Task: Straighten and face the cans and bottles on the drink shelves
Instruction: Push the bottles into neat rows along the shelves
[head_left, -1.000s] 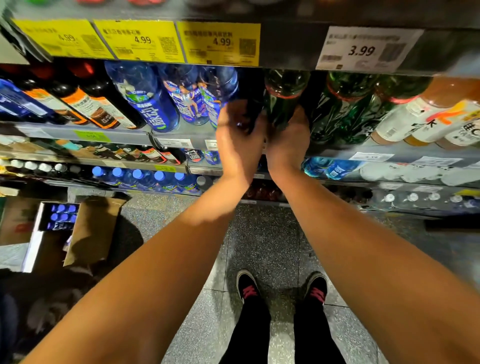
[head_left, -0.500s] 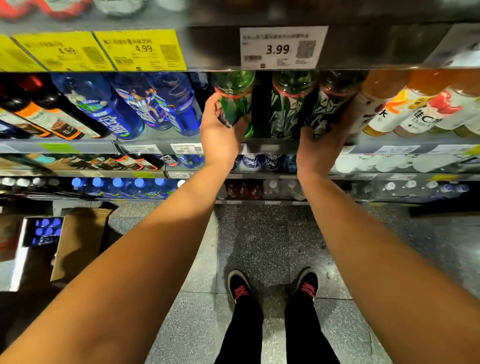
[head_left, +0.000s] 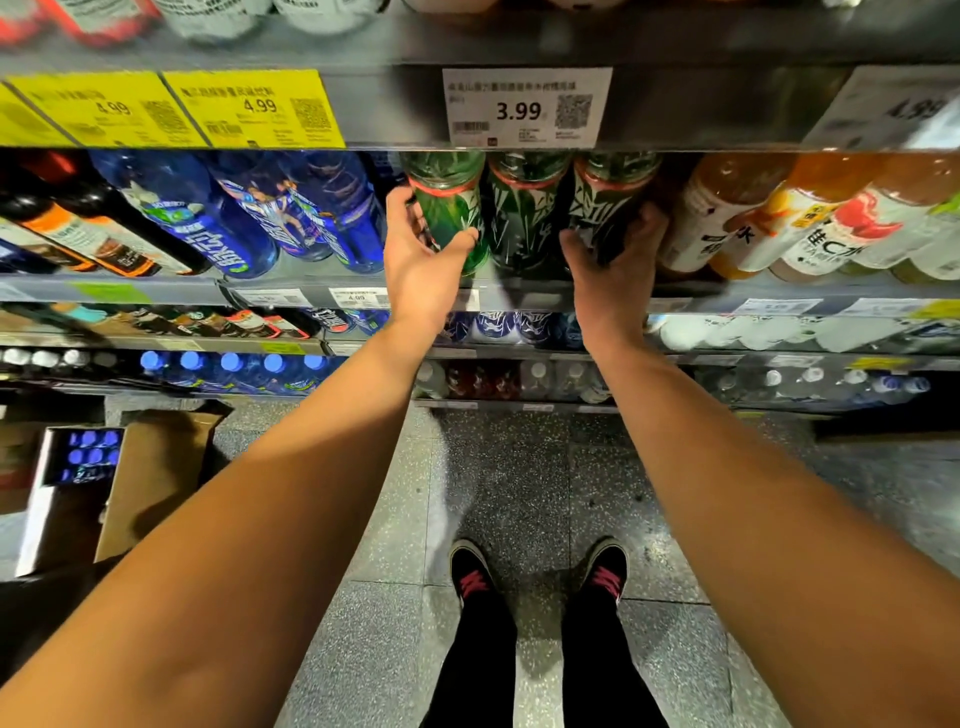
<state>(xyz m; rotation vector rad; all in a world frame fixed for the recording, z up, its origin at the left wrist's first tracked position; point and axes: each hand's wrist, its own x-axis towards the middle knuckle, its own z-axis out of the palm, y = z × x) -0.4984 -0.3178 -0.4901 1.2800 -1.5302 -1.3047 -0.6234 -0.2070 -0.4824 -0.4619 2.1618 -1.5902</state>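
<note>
Three green bottles with red bands stand side by side on the shelf under the white 3.99 tag (head_left: 525, 108). My left hand (head_left: 421, 260) wraps around the left green bottle (head_left: 451, 208), thumb across its front. My right hand (head_left: 613, 270) grips the right green bottle (head_left: 610, 202) from its lower right side. The middle green bottle (head_left: 524, 213) stands untouched between them. Blue bottles (head_left: 291, 213) fill the shelf to the left, orange-and-white labelled bottles (head_left: 789, 223) to the right.
The shelf edge (head_left: 519, 296) runs just under my hands, with lower shelves of capped bottles beneath. An open cardboard box (head_left: 130, 478) holding blue-capped bottles sits on the floor at left. My shoes (head_left: 540, 571) stand on speckled tiles.
My hands have spread apart from one dark bottle to the outer two green bottles. The view has shifted right, bringing the 3.99 tag to the centre.
</note>
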